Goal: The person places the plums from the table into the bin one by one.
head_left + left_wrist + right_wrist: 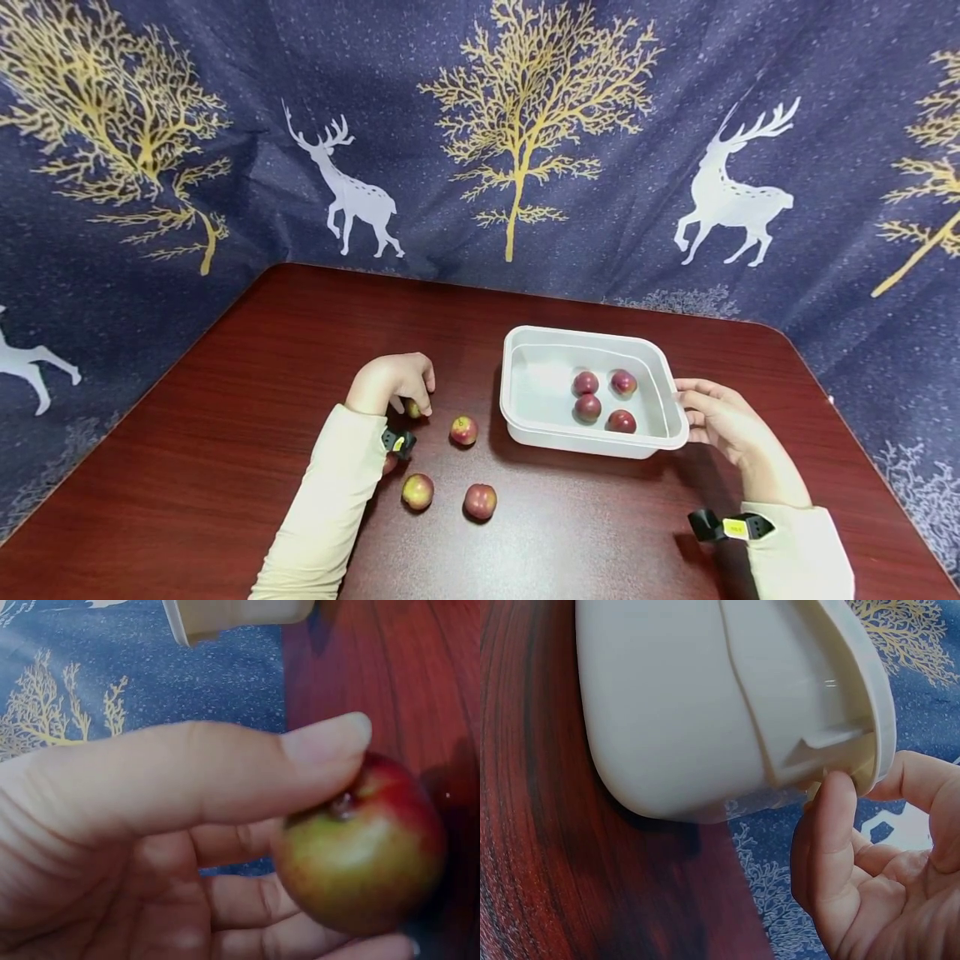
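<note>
My left hand pinches a red-and-green plum between thumb and fingers, low over the left middle of the table. From the head view, the fingers hide most of that plum. To the right stands a white plastic container with several dark red plums in its right half. At the container's right end, my right hand holds the rim; the right wrist view shows thumb and fingers around the rim.
Loose plums lie on the dark red wooden table: one between the left hand and container, two nearer me. Another plum is partly hidden by the left wrist. A blue patterned cloth hangs behind the table.
</note>
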Demonstrator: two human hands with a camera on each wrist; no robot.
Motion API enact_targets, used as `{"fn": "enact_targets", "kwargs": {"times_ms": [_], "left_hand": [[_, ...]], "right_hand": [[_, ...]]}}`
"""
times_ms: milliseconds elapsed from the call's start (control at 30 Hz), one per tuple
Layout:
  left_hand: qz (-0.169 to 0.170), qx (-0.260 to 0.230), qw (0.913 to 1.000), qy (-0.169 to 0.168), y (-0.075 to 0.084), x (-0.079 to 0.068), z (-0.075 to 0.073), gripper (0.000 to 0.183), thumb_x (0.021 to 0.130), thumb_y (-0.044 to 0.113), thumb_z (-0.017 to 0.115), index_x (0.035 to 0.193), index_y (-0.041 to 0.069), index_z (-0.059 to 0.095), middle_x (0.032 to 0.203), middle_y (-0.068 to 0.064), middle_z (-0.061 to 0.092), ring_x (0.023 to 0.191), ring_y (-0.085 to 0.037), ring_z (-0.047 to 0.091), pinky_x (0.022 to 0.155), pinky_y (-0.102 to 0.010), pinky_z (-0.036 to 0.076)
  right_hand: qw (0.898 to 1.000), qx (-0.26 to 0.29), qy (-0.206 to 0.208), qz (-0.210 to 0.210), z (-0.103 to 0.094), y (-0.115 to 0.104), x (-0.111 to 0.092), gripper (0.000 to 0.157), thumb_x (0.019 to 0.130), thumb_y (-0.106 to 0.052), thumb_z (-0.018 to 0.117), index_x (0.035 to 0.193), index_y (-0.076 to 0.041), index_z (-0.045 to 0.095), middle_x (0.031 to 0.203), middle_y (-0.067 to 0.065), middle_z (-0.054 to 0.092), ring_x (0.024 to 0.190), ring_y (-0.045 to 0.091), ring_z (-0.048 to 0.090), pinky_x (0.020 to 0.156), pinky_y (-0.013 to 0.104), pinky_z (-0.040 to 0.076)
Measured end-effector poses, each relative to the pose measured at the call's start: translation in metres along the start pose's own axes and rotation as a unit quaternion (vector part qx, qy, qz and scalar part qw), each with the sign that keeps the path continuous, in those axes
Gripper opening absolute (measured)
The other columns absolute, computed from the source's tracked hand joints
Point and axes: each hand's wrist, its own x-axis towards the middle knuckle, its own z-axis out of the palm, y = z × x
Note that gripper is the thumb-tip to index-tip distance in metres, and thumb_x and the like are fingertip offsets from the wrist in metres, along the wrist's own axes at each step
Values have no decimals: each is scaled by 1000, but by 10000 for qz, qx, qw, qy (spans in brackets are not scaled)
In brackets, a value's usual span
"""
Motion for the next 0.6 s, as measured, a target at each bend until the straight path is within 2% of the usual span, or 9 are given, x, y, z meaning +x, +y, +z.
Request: {"fn": "enact_targets", "kwargs": {"times_ms": [133,267,433,600], "left_hand": [[299,-249,9991,-180,-4,4,-2,37,76,1,73,107,-4,54,83,-8,62,65,-13,59,66,-33,57],[741,-535,9952,-349,-9,7,-6,40,79,3,70,113,-6,51,91,-12,65,70,-12,62,69,-32,57],[1166,-938,9883,-304,-14,8,-9,45,80,5,69,118,-7,49,99,-16,65,74,-12,64,70,-31,56],[1235,-1522,9801,-303,-15,9,-11,43,84,7,67,119,-9,48,103,-15,60,76,-13,64,73,-35,57]], "right_hand": [[10000,6,37,27,1,0,0,30,95,-3,45,93,-27,63,77,-7,68,65,8,65,58,26,57],[10000,-1,-15,-1,1,0,0,30,95,-2,44,94,-26,63,78,-6,68,65,8,65,58,26,57],[9999,-29,-84,-93,1,1,0,31,95,-1,43,95,-25,62,80,-7,68,67,8,66,59,26,57],[9999,-20,-38,-103,1,1,0,31,95,-1,44,95,-26,62,80,-7,68,66,8,65,59,26,57]]}}
